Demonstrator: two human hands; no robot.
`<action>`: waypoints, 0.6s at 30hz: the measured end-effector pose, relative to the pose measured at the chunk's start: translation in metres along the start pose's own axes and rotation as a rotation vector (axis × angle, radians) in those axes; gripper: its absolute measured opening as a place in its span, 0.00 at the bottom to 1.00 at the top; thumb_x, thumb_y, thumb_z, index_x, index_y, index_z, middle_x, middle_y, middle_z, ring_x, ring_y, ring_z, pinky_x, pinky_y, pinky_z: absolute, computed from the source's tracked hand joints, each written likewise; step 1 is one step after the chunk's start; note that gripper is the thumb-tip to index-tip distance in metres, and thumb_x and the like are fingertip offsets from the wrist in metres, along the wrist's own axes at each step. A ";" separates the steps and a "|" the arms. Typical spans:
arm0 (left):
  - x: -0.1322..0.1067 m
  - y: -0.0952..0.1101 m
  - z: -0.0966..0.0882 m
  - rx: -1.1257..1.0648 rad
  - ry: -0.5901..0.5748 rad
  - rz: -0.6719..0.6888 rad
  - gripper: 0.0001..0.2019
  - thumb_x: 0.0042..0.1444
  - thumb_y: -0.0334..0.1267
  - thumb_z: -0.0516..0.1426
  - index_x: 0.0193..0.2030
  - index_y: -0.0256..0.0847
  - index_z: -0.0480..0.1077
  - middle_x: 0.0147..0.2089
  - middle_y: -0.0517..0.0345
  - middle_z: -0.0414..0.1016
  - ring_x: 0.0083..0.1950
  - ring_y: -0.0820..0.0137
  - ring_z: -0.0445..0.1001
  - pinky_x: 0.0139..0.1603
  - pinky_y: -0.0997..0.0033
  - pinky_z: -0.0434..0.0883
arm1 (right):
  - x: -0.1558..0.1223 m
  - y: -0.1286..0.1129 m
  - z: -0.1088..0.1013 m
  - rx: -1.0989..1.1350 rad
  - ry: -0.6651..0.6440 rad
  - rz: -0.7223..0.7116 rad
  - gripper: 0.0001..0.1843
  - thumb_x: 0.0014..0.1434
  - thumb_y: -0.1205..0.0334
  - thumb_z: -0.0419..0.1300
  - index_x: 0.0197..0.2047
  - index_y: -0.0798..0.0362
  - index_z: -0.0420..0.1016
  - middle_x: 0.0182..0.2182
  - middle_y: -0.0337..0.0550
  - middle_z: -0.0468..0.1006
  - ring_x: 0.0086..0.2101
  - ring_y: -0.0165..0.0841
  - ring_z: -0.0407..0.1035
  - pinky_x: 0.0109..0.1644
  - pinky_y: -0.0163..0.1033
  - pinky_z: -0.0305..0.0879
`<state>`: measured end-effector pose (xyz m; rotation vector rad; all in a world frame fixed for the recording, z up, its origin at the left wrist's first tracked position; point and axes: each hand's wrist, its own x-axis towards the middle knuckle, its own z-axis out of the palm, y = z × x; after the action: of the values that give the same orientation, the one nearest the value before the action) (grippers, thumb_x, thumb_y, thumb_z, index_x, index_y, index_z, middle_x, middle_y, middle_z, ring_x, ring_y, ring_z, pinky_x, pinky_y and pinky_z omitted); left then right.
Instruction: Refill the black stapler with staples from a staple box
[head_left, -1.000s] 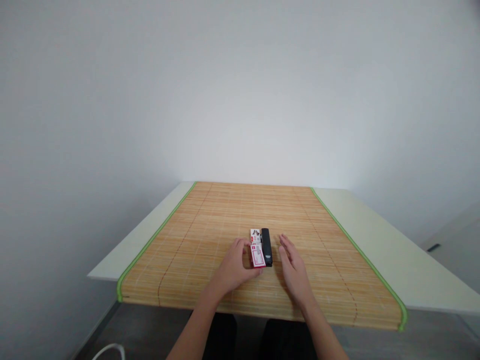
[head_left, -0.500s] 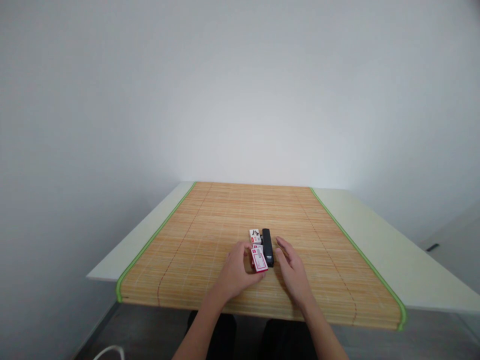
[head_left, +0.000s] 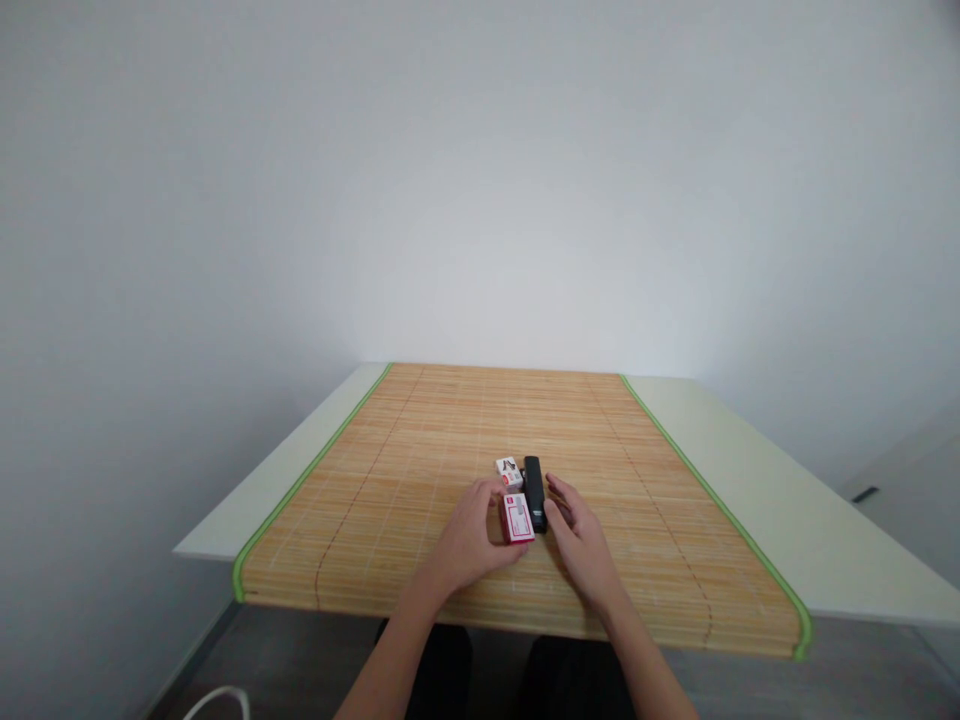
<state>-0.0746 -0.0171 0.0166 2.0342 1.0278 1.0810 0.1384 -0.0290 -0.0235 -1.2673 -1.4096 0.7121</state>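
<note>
My left hand [head_left: 469, 535] is closed round a small red and white box [head_left: 517, 517] and holds it just above the bamboo mat [head_left: 420, 480]. A second small white box [head_left: 508, 471] lies behind it on the mat. A black stapler [head_left: 534, 492] lies lengthwise beside the boxes. My right hand [head_left: 577, 535] has its fingers curled at the stapler's right side, touching it or nearly so.
The bamboo mat has green edging and covers a pale table [head_left: 750, 470] set against a white wall. A white cable [head_left: 217, 700] shows on the floor at the lower left. My dark-clothed legs [head_left: 517, 680] are under the near edge.
My left hand has picked the red and white box up from beside the stapler. My right hand has moved left, up to the stapler. The far white box has turned slightly.
</note>
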 end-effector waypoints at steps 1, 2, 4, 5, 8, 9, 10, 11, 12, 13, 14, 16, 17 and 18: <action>0.000 0.000 -0.001 -0.002 -0.003 -0.009 0.28 0.47 0.37 0.71 0.55 0.47 0.69 0.56 0.51 0.75 0.56 0.58 0.74 0.59 0.57 0.69 | 0.000 0.000 0.000 0.005 -0.001 0.000 0.27 0.68 0.47 0.57 0.66 0.45 0.69 0.64 0.49 0.71 0.62 0.44 0.68 0.68 0.56 0.63; 0.000 0.000 -0.001 -0.002 -0.004 -0.020 0.29 0.47 0.38 0.71 0.56 0.48 0.69 0.57 0.52 0.75 0.56 0.57 0.74 0.59 0.57 0.69 | 0.000 0.000 0.000 0.010 -0.001 0.000 0.27 0.68 0.47 0.57 0.66 0.45 0.69 0.64 0.49 0.71 0.61 0.44 0.68 0.68 0.56 0.63; -0.002 -0.001 -0.001 0.003 -0.006 -0.039 0.30 0.47 0.40 0.71 0.57 0.49 0.70 0.57 0.52 0.75 0.56 0.57 0.74 0.59 0.56 0.70 | 0.000 0.001 0.000 0.020 0.004 0.003 0.26 0.68 0.47 0.57 0.66 0.45 0.69 0.64 0.48 0.71 0.62 0.44 0.68 0.69 0.56 0.63; -0.002 -0.002 -0.002 0.007 -0.005 -0.045 0.30 0.48 0.41 0.71 0.57 0.49 0.70 0.57 0.52 0.76 0.56 0.57 0.74 0.59 0.56 0.70 | 0.000 0.002 0.000 0.025 0.007 0.004 0.26 0.68 0.47 0.57 0.66 0.45 0.69 0.64 0.49 0.71 0.62 0.44 0.68 0.69 0.56 0.63; -0.001 -0.012 -0.010 0.030 0.036 -0.061 0.30 0.47 0.46 0.72 0.58 0.49 0.70 0.55 0.53 0.76 0.53 0.59 0.75 0.57 0.57 0.71 | 0.001 0.003 0.001 0.035 0.014 0.012 0.27 0.68 0.46 0.57 0.66 0.46 0.69 0.65 0.49 0.70 0.62 0.45 0.67 0.69 0.58 0.62; 0.001 -0.018 -0.015 0.048 0.071 -0.076 0.31 0.48 0.48 0.71 0.58 0.49 0.70 0.55 0.53 0.76 0.52 0.59 0.75 0.56 0.58 0.71 | 0.001 0.003 0.000 0.037 0.016 0.015 0.27 0.68 0.46 0.57 0.66 0.46 0.70 0.65 0.49 0.70 0.62 0.45 0.67 0.69 0.58 0.62; 0.005 -0.025 -0.021 0.073 0.113 -0.096 0.31 0.50 0.49 0.70 0.60 0.49 0.69 0.55 0.53 0.76 0.50 0.60 0.75 0.55 0.58 0.72 | 0.001 0.003 0.000 0.038 0.018 0.017 0.27 0.67 0.46 0.57 0.66 0.46 0.70 0.65 0.50 0.71 0.62 0.45 0.67 0.69 0.58 0.63; 0.010 -0.033 -0.029 0.107 0.156 -0.121 0.31 0.52 0.50 0.68 0.61 0.48 0.69 0.55 0.53 0.76 0.50 0.61 0.75 0.54 0.58 0.72 | 0.001 0.002 0.000 0.038 0.018 0.020 0.27 0.68 0.46 0.57 0.65 0.46 0.70 0.64 0.50 0.71 0.62 0.45 0.68 0.68 0.57 0.63; 0.016 -0.042 -0.038 0.148 0.190 -0.148 0.31 0.53 0.51 0.67 0.62 0.48 0.68 0.55 0.52 0.76 0.49 0.61 0.75 0.54 0.58 0.72 | 0.001 0.002 0.000 0.038 0.017 0.022 0.27 0.68 0.46 0.57 0.65 0.46 0.70 0.64 0.50 0.71 0.62 0.45 0.68 0.68 0.57 0.63; 0.023 -0.050 -0.046 0.194 0.207 -0.172 0.31 0.53 0.52 0.66 0.62 0.47 0.69 0.55 0.52 0.76 0.50 0.60 0.75 0.55 0.57 0.72 | 0.000 0.001 0.000 0.036 0.017 0.024 0.26 0.68 0.46 0.56 0.65 0.46 0.70 0.64 0.49 0.71 0.62 0.44 0.68 0.68 0.56 0.64; 0.030 -0.059 -0.055 0.242 0.209 -0.187 0.30 0.52 0.52 0.67 0.61 0.46 0.70 0.56 0.51 0.76 0.51 0.59 0.74 0.56 0.57 0.71 | 0.000 0.000 -0.001 0.035 0.018 0.026 0.26 0.68 0.46 0.56 0.65 0.46 0.70 0.64 0.49 0.71 0.61 0.44 0.68 0.68 0.56 0.64; 0.044 -0.073 -0.068 0.336 0.189 -0.193 0.29 0.51 0.52 0.67 0.58 0.46 0.73 0.56 0.50 0.76 0.55 0.57 0.73 0.59 0.57 0.69 | 0.000 0.000 -0.001 0.034 0.020 0.032 0.26 0.68 0.46 0.56 0.65 0.46 0.70 0.64 0.49 0.72 0.61 0.44 0.68 0.68 0.56 0.64; 0.049 -0.079 -0.073 0.382 0.173 -0.206 0.28 0.50 0.53 0.67 0.57 0.46 0.74 0.56 0.50 0.75 0.57 0.56 0.72 0.60 0.57 0.68 | 0.000 0.000 0.000 0.037 0.023 0.034 0.27 0.68 0.45 0.56 0.65 0.46 0.70 0.64 0.49 0.72 0.61 0.44 0.68 0.68 0.55 0.64; 0.053 -0.083 -0.076 0.427 0.153 -0.226 0.29 0.50 0.54 0.67 0.57 0.46 0.74 0.56 0.50 0.75 0.58 0.55 0.72 0.60 0.57 0.67 | 0.000 0.000 0.000 0.041 0.026 0.034 0.27 0.68 0.45 0.56 0.65 0.46 0.70 0.64 0.50 0.72 0.61 0.44 0.69 0.68 0.55 0.64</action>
<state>-0.1504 0.0814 0.0087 2.1093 1.6404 0.9696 0.1386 -0.0291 -0.0230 -1.2669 -1.3480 0.7419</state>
